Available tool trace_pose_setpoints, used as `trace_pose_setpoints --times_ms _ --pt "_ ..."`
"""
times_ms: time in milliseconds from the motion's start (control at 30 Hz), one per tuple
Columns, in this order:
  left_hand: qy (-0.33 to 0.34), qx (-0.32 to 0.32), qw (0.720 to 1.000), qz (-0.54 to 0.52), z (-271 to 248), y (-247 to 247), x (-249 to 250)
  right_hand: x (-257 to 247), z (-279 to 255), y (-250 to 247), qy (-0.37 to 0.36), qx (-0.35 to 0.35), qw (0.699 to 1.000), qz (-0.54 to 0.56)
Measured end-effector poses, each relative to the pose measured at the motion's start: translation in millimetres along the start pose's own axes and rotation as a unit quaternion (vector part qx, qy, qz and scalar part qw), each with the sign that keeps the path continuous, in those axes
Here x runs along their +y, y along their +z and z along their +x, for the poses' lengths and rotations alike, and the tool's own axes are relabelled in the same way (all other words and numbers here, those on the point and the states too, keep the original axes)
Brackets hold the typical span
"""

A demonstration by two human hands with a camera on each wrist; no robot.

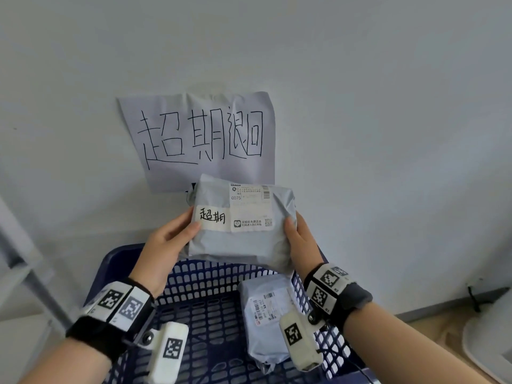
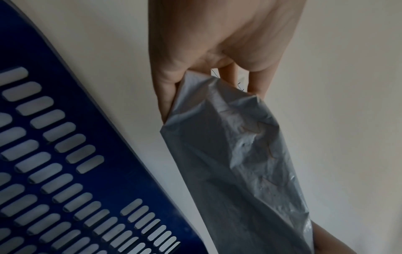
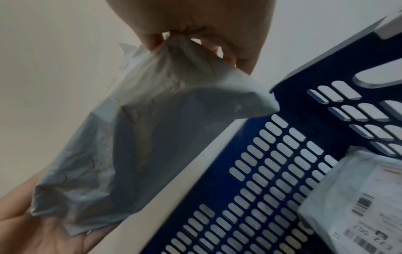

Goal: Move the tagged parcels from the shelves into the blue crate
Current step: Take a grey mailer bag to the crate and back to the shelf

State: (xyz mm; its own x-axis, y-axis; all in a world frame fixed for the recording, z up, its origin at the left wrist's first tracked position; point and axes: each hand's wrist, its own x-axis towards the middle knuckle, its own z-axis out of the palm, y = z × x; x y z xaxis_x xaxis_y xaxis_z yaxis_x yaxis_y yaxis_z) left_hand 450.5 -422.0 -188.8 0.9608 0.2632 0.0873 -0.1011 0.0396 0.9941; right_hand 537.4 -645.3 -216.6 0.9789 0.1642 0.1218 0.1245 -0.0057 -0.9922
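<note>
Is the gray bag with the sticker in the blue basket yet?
Not yet. Both hands hold the bag up above the basket.

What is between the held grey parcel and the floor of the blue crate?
Nothing: in the head view the held parcel hangs over the bare slotted floor of the blue crate; another parcel lies to the right.

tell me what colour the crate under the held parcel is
Dark blue, with slotted walls: the crate, clearest in the head view.

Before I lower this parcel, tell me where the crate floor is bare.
Bare: the blue crate's floor left of the grey parcel already inside, to the left wall. Crowded: the right side, where that parcel lies against the wall.
</note>
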Motion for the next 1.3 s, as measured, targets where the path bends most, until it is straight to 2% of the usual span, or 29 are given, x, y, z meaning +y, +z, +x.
trace_pose_setpoints --times_ms 333,533,767,833,933,1067,1233,1300 --pt "-0.036 0.015 0.999 0.018 3.1 13.1 -18.7 10.4 -5.1 -10.8 0.062 0.005 0.997 -0.039" --pt "-0.073 0.013 0.997 0.036 6.7 24.1 -36.9 30.8 -5.7 -17.5 0.124 0.016 0.985 -0.116" --pt "-0.104 -0.06 0.984 0.129 19.9 25.3 -53.6 64.1 -8.7 -25.0 0.205 0.007 0.966 -0.154" --pt "-0.093 -0.074 0.982 0.145 25.8 24.5 -58.8 63.3 -11.5 -30.3 0.207 -0.03 0.959 -0.193" --pt "-0.072 -0.087 0.982 0.155 34.6 23.9 -68.0 55.8 -16.7 -34.8 0.22 -0.122 0.925 -0.283" --pt "-0.037 -0.127 0.974 0.185 42.8 28.5 -76.3 46.0 -15.4 -42.2 0.226 -0.161 0.878 -0.39" --pt "-0.035 -0.196 0.953 0.226 52.0 40.7 -81.5 38.7 -6.9 -46.4 0.208 -0.229 0.748 -0.587" --pt "-0.046 -0.216 0.946 0.237 56.2 47.1 -85.4 43.1 -4.5 -45.4 0.225 -0.244 0.726 -0.602"
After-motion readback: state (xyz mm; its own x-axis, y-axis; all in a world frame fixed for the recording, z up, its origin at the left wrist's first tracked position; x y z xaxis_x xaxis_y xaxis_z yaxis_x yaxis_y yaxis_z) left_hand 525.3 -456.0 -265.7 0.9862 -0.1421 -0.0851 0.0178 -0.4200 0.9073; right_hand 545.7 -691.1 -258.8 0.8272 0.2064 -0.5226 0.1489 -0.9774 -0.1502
